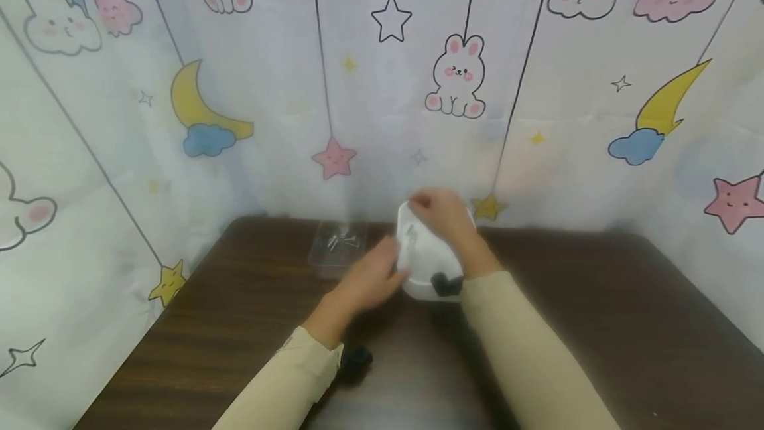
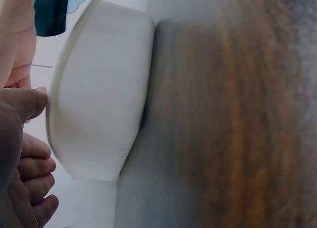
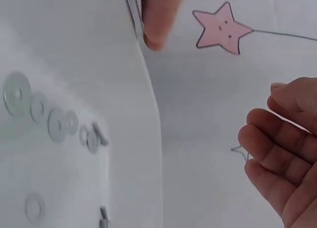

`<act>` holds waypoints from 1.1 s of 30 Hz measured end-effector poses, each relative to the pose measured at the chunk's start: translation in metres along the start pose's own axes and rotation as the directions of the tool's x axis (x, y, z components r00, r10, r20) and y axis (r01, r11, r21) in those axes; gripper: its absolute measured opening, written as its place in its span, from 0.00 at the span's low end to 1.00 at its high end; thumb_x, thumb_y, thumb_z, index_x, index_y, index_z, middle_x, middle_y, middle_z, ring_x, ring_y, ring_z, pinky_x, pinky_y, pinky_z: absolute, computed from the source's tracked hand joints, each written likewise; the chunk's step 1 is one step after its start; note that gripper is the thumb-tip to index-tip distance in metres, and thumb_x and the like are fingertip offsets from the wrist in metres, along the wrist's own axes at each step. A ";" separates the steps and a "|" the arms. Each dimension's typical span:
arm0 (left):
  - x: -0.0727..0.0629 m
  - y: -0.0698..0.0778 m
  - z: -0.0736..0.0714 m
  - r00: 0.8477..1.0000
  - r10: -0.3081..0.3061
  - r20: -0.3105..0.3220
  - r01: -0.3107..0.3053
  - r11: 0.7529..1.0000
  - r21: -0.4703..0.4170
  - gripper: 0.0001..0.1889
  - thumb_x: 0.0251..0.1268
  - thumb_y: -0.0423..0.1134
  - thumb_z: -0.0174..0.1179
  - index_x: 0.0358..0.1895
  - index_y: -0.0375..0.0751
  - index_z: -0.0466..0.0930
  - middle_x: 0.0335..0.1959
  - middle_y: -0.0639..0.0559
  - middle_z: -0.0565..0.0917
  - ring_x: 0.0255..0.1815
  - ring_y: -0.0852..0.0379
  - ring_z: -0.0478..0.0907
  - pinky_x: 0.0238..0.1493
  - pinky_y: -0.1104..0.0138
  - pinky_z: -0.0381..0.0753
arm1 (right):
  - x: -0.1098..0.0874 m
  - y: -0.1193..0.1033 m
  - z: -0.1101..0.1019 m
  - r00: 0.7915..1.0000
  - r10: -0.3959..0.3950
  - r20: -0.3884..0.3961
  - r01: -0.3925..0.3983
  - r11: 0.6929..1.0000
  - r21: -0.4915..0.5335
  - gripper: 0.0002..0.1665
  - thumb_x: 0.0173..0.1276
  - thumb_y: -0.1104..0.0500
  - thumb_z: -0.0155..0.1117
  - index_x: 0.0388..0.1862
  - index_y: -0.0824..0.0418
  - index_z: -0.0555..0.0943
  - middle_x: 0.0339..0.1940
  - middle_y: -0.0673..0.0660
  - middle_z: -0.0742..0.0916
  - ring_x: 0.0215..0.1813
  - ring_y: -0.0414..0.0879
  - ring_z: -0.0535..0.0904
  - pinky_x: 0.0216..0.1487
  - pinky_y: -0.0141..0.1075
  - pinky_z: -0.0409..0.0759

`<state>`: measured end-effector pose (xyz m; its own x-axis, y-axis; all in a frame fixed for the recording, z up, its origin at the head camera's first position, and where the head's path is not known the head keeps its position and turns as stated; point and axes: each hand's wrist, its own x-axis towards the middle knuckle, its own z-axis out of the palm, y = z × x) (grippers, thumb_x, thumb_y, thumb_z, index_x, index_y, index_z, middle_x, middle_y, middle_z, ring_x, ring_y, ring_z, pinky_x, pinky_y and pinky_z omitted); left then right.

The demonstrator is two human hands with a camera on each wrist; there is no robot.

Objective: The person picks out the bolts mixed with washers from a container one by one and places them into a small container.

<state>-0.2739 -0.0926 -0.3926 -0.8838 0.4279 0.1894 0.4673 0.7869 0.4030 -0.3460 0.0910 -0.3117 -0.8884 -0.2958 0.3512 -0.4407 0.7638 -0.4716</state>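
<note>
Left hand [image 1: 367, 277] at the white tub's [image 1: 420, 292] 9 o'clock; I can't tell if its grip pinches. Right hand [image 1: 444, 217] at 12, fingers loosely curled. Only the right-wrist view resolves roughly 7 rings [image 3: 52, 125].

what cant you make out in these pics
Washers: right wrist view, blurred; the picture's left edge cuts off the white tub, so no sure count.
Inside of the white tub: left wrist view, hidden by its own wall.
Shiny strip: right wrist view, cut off by the top edge.
Small pieces in the clear box: head view, too small to identify.
Right hand: head view, blurred; whether it holds anything is unclear.
</note>
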 end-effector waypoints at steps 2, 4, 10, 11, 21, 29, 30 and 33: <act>0.000 0.001 0.001 1.000 -0.011 0.018 0.011 1.000 0.004 0.38 0.75 0.54 0.50 0.79 0.41 0.48 0.80 0.43 0.51 0.80 0.46 0.48 0.79 0.53 0.50 | 0.006 0.006 -0.002 0.999 0.042 0.025 -0.043 0.999 0.016 0.18 0.72 0.49 0.61 0.53 0.57 0.84 0.53 0.57 0.88 0.55 0.54 0.83 0.61 0.50 0.79; 0.000 0.002 0.002 0.999 -0.021 0.030 0.021 1.000 0.010 0.38 0.75 0.55 0.48 0.79 0.42 0.47 0.80 0.44 0.50 0.80 0.47 0.48 0.79 0.53 0.50 | 0.011 0.012 -0.003 0.996 0.076 0.047 -0.079 0.995 0.053 0.18 0.72 0.50 0.61 0.54 0.59 0.83 0.53 0.59 0.87 0.55 0.55 0.82 0.58 0.50 0.81; -0.001 0.003 0.003 0.999 -0.016 0.032 0.015 1.000 0.021 0.38 0.75 0.57 0.47 0.80 0.44 0.47 0.80 0.44 0.54 0.79 0.47 0.53 0.77 0.52 0.56 | 0.022 0.038 -0.001 0.973 0.183 0.140 -0.199 0.974 0.108 0.20 0.73 0.54 0.59 0.58 0.63 0.79 0.56 0.64 0.84 0.54 0.58 0.81 0.52 0.49 0.83; 0.000 0.003 0.003 0.999 -0.014 0.031 0.013 1.000 0.020 0.38 0.75 0.58 0.47 0.80 0.45 0.46 0.80 0.44 0.54 0.79 0.47 0.54 0.77 0.52 0.57 | 0.024 0.043 0.000 0.963 0.212 0.164 -0.232 0.966 0.111 0.21 0.73 0.54 0.59 0.59 0.64 0.78 0.56 0.64 0.83 0.54 0.58 0.80 0.52 0.49 0.84; 0.001 0.006 0.003 0.998 -0.023 0.061 0.022 1.000 0.016 0.38 0.76 0.59 0.45 0.80 0.47 0.43 0.81 0.47 0.48 0.80 0.49 0.48 0.78 0.53 0.52 | 0.035 0.077 0.018 0.922 0.276 0.273 -0.236 0.957 -0.168 0.22 0.69 0.53 0.60 0.52 0.69 0.80 0.49 0.67 0.85 0.50 0.61 0.80 0.55 0.51 0.80; 0.001 0.005 0.000 0.996 -0.049 0.075 0.048 0.999 0.004 0.38 0.76 0.59 0.44 0.80 0.47 0.43 0.81 0.49 0.46 0.81 0.51 0.46 0.79 0.55 0.50 | 0.025 0.080 0.031 0.886 0.250 0.390 -0.173 0.959 -0.223 0.13 0.67 0.55 0.65 0.34 0.66 0.81 0.29 0.60 0.85 0.34 0.53 0.80 0.48 0.47 0.81; 0.001 0.004 0.000 0.996 -0.049 0.073 0.048 0.999 0.005 0.38 0.76 0.60 0.44 0.80 0.47 0.43 0.81 0.49 0.46 0.81 0.51 0.46 0.79 0.55 0.50 | 0.022 0.078 0.031 0.880 0.264 0.394 -0.197 0.959 -0.202 0.12 0.66 0.56 0.65 0.34 0.66 0.81 0.29 0.60 0.85 0.34 0.53 0.80 0.48 0.46 0.81; 0.001 0.001 0.001 0.997 -0.045 0.066 0.045 0.999 0.007 0.38 0.76 0.59 0.44 0.80 0.47 0.43 0.81 0.49 0.47 0.81 0.50 0.47 0.79 0.54 0.51 | 0.015 0.072 0.033 0.858 0.298 0.417 -0.213 0.947 -0.239 0.04 0.60 0.63 0.63 0.29 0.65 0.81 0.26 0.59 0.85 0.30 0.53 0.80 0.40 0.43 0.82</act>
<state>-0.2740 -0.0906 -0.3928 -0.9004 0.4203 0.1119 0.4276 0.8081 0.4051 -0.3950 0.1223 -0.3669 -0.9478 -0.2654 -0.1768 -0.1974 0.9237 -0.3284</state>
